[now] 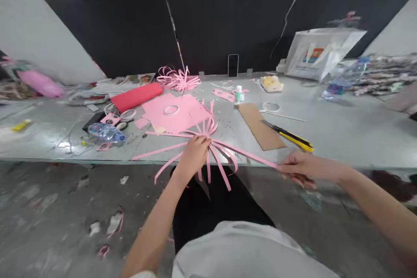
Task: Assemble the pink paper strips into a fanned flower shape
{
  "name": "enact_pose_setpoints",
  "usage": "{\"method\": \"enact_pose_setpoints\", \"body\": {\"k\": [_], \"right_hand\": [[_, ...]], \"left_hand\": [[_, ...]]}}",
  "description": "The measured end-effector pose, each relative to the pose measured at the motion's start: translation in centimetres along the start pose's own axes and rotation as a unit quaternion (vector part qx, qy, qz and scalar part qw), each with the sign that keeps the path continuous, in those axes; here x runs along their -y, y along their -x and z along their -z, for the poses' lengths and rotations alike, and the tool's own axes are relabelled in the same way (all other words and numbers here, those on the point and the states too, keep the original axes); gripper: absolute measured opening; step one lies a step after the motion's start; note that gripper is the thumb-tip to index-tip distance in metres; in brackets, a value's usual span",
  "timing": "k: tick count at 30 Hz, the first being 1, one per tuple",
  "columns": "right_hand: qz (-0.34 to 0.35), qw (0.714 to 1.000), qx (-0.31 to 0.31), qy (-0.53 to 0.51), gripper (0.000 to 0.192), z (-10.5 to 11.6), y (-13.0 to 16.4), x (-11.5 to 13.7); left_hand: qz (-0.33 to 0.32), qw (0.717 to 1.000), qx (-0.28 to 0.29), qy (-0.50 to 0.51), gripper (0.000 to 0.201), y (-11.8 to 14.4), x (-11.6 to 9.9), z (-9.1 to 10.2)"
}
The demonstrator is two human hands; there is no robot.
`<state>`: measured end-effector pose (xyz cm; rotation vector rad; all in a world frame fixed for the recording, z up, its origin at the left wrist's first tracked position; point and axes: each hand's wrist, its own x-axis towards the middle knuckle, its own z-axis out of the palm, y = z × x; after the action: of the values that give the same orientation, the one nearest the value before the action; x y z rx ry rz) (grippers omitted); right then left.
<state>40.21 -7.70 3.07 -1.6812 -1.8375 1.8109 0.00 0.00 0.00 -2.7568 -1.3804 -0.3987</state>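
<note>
Pink paper strips (pixel 221 169) fan out from a shared centre at the table's front edge; some curl upward, others hang over the edge. My left hand (pixel 196 152) is closed on that centre, pinching the bunch. Off to the right, my right hand (pixel 298 168) pinches the far end of one long strip (pixel 247 154), which is pulled out nearly straight between both hands. Behind the bunch lie pink paper sheets (pixel 179 117) with a white ring (pixel 171 110) on top. A brown cardboard piece (pixel 260 128) and a yellow utility knife (pixel 293 138) lie near my right hand.
A plastic bottle (pixel 106 132) and a red roll (pixel 137 97) lie left. At the back are another curled pink strip bundle (pixel 179 80), a glue stick (pixel 238 94), a phone (pixel 233 65) against the dark wall, and a white bag (pixel 322 54). Paper scraps (pixel 114 223) litter the floor.
</note>
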Motion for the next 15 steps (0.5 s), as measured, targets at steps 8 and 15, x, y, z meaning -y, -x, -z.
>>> {"method": "enact_pose_setpoints", "body": {"k": [8, 15], "right_hand": [[-0.021, 0.994, -0.084, 0.061, 0.062, 3.4, 1.9, -0.5], [0.046, 0.935, -0.335, 0.111, 0.057, 3.2, -2.1, 1.1]], "left_hand": [[0.025, 1.0, 0.003, 0.0, 0.041, 0.0, -1.0, 0.3], [0.048, 0.999, 0.003, 0.006, 0.041, 0.0, -1.5, 0.7]]}}
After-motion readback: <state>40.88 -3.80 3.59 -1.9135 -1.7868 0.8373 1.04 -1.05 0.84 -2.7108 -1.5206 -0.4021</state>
